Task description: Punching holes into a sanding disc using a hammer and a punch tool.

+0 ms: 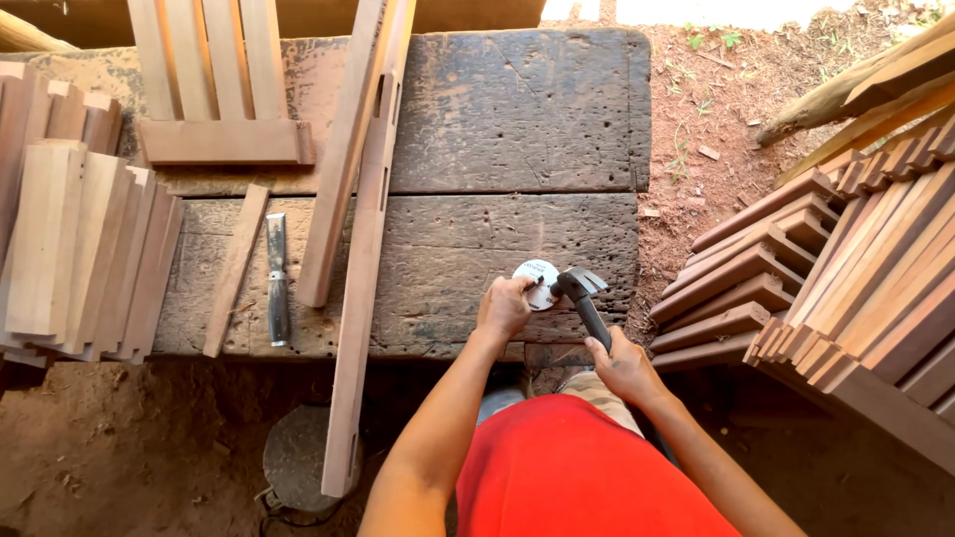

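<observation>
My left hand (504, 306) rests on the near edge of a dark, worn wooden workbench (497, 109), its fingertips pinching something small against a round white lid-like disc (535, 272). My right hand (624, 366) grips the dark handle of a claw hammer (582, 290). The hammer's head sits right beside the disc, by my left fingertips. What my left fingers pinch is too small to make out.
A long mortised rail (360, 288) and a second board lie across the bench. A chisel (278, 280) and a short slat (235, 270) lie left. Stacked wooden slats stand at the left (80, 249) and right (846, 288). A slatted frame (214, 89) lies at the back.
</observation>
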